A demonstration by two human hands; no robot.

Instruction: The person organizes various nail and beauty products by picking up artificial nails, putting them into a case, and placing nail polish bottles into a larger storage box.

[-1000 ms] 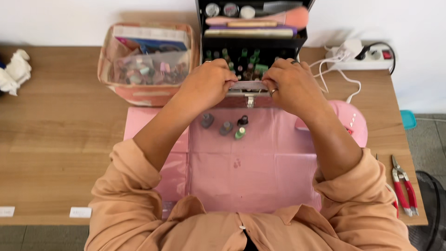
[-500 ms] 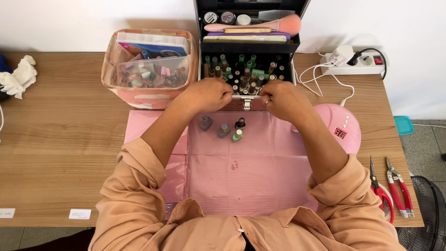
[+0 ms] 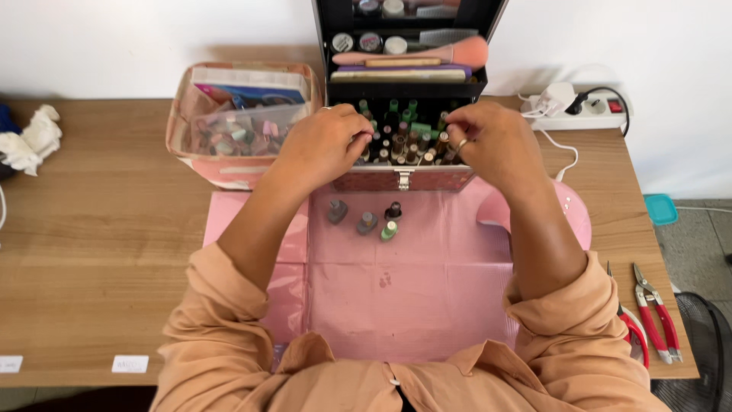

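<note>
An open black cosmetic case [image 3: 402,180] stands at the far side of a pink mat [image 3: 412,297], its tray packed with small nail-polish bottles [image 3: 406,131]. My left hand [image 3: 324,145] has its fingers curled into the left part of the bottles. Over the right part, my right hand [image 3: 488,141], with a ring on it, has its fingertips pinched among the caps. Whether either hand grips a bottle is hidden by the fingers. Several loose bottles [image 3: 367,222] stand on the mat just in front of the case.
A clear pink pouch [image 3: 229,164] full of small items sits left of the case. Under my right forearm lies a pink nail lamp [image 3: 573,217]. A power strip [image 3: 583,120] lies at the back right, red-handled nippers [image 3: 657,320] at the right edge, and a white cloth [image 3: 30,141] at the far left.
Both hands have moved from the case's front edge up into the tray of bottles. The view has shifted, and the loose bottles on the mat have not moved.
</note>
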